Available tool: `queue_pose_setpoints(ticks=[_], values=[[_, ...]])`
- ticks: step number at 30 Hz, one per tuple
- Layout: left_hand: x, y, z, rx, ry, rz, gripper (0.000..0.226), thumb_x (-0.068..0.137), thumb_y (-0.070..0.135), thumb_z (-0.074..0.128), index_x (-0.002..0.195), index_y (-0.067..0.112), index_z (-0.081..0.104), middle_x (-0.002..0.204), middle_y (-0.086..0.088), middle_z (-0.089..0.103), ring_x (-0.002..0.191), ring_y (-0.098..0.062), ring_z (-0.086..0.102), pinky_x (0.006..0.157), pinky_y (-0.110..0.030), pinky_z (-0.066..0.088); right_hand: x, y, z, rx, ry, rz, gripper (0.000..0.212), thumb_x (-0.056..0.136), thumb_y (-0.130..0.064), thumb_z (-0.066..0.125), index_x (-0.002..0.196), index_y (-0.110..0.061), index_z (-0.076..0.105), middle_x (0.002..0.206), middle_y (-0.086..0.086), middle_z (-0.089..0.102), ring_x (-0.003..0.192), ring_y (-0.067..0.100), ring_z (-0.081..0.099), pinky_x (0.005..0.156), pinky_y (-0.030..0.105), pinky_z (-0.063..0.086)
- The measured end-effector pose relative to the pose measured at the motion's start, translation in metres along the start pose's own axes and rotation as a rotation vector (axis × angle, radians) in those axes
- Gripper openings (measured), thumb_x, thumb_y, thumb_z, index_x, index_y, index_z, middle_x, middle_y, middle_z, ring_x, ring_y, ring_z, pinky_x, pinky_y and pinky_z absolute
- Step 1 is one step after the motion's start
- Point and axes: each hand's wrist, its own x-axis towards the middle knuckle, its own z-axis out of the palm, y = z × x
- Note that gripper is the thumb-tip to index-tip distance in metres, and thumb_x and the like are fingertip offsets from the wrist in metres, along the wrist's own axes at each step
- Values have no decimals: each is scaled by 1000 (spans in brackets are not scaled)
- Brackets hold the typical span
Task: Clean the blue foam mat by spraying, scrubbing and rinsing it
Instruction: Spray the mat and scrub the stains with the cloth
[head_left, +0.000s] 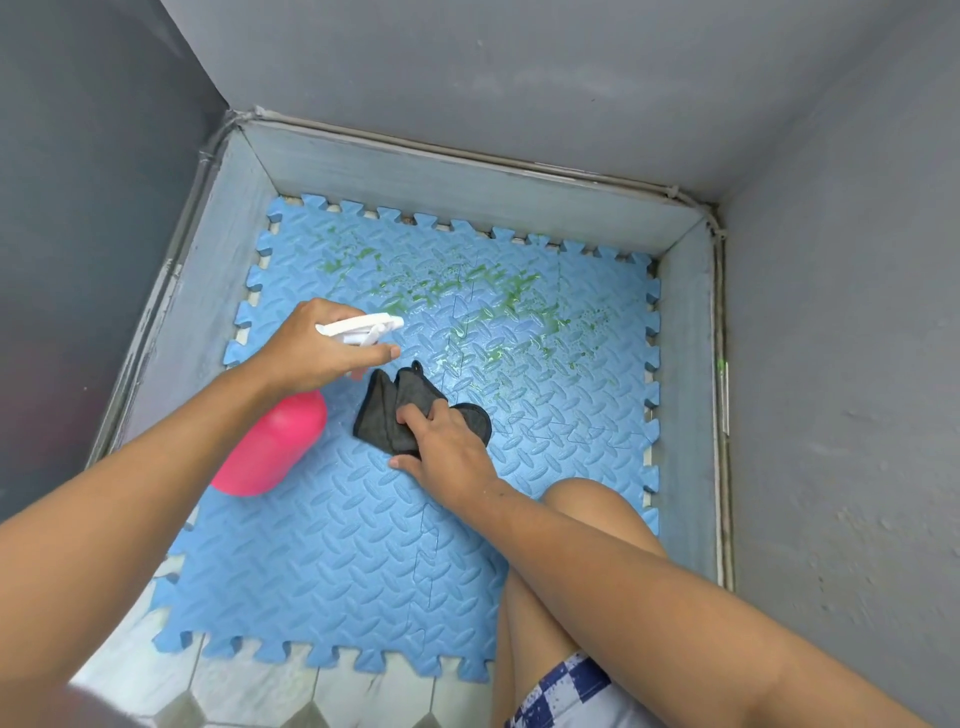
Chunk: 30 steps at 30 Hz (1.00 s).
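Note:
A blue foam mat (363, 561) with a tread pattern and jigsaw edges covers the floor of a walled corner. Green stains (467, 296) and wet droplets spread across its far half. My left hand (322, 348) grips the white trigger head of a pink spray bottle (270, 447), the nozzle aimed toward the stains. My right hand (447, 457) presses down on a crumpled dark grey cloth (395, 410) lying on the mat's middle, just right of the bottle.
Grey walls (519, 78) and a low grey kerb (467, 176) enclose the mat on three sides. My bare knee (587, 525) rests on the mat's right near part. Pale tiled floor (270, 691) shows at the near edge.

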Motion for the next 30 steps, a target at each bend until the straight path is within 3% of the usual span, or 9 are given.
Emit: queue_pose_setpoints(ticks=[3, 6, 9, 14, 16, 19, 25, 27, 30], values=[[-2, 1, 1, -10, -50, 28, 43, 68, 47, 86, 66, 9, 66, 62, -14, 61, 56, -13, 46, 62, -31, 36, 0, -1, 0, -4, 1, 2, 53, 88, -46, 70, 130, -29, 43, 115, 7, 44, 106, 25, 48, 82, 41, 52], [-7, 4, 2, -7, 28, 1, 43, 77, 36, 86, 58, 5, 64, 54, -11, 63, 49, -12, 49, 56, -26, 38, 0, -1, 0, -1, 5, 3, 53, 88, -46, 71, 130, -29, 43, 115, 7, 44, 106, 25, 49, 83, 41, 52], [-10, 4, -1, -24, 85, -15, 45, 76, 31, 89, 64, -1, 60, 53, -10, 56, 42, -7, 47, 47, -18, 37, -1, -2, -1, 1, 11, 7, 53, 87, -46, 71, 129, -30, 42, 115, 6, 44, 105, 24, 49, 83, 42, 53], [-12, 3, -4, -37, -1, 13, 46, 62, 53, 85, 70, 10, 69, 56, -1, 55, 55, -7, 42, 57, -25, 34, -1, -1, -1, 0, 9, 6, 53, 87, -45, 71, 129, -30, 42, 114, 6, 45, 105, 24, 49, 83, 44, 54], [-14, 4, -2, -20, -4, 9, 43, 70, 46, 87, 62, 8, 66, 52, -1, 60, 50, -9, 45, 57, -26, 36, -1, -1, -1, 2, 6, 5, 53, 87, -45, 72, 129, -30, 42, 114, 7, 45, 106, 25, 49, 84, 43, 54], [-15, 5, 0, -15, 75, -31, 44, 78, 33, 88, 54, 11, 59, 44, -2, 56, 40, -9, 46, 53, -24, 35, -1, -1, -1, 0, 7, 4, 53, 88, -45, 71, 129, -30, 42, 114, 7, 45, 105, 24, 50, 83, 42, 54], [-16, -1, -10, -55, 133, -2, 48, 70, 51, 84, 73, 5, 68, 71, -22, 64, 64, -16, 51, 66, -37, 42, 0, -1, 0, -2, 7, 5, 52, 87, -46, 71, 128, -31, 42, 114, 6, 45, 105, 24, 49, 83, 43, 55], [-16, 0, -12, -13, 205, -28, 45, 76, 48, 81, 71, 5, 69, 65, -17, 67, 60, -16, 54, 64, -38, 46, 0, -1, 1, -3, 7, 5, 53, 87, -47, 71, 128, -31, 41, 114, 5, 45, 105, 23, 49, 83, 43, 55], [-17, -1, -10, 14, 354, -93, 57, 79, 48, 78, 67, -4, 58, 64, -28, 62, 54, -20, 50, 59, -34, 41, 0, 0, 1, -6, 8, 7, 53, 87, -47, 71, 128, -31, 41, 113, 5, 44, 104, 23, 49, 82, 42, 55]])
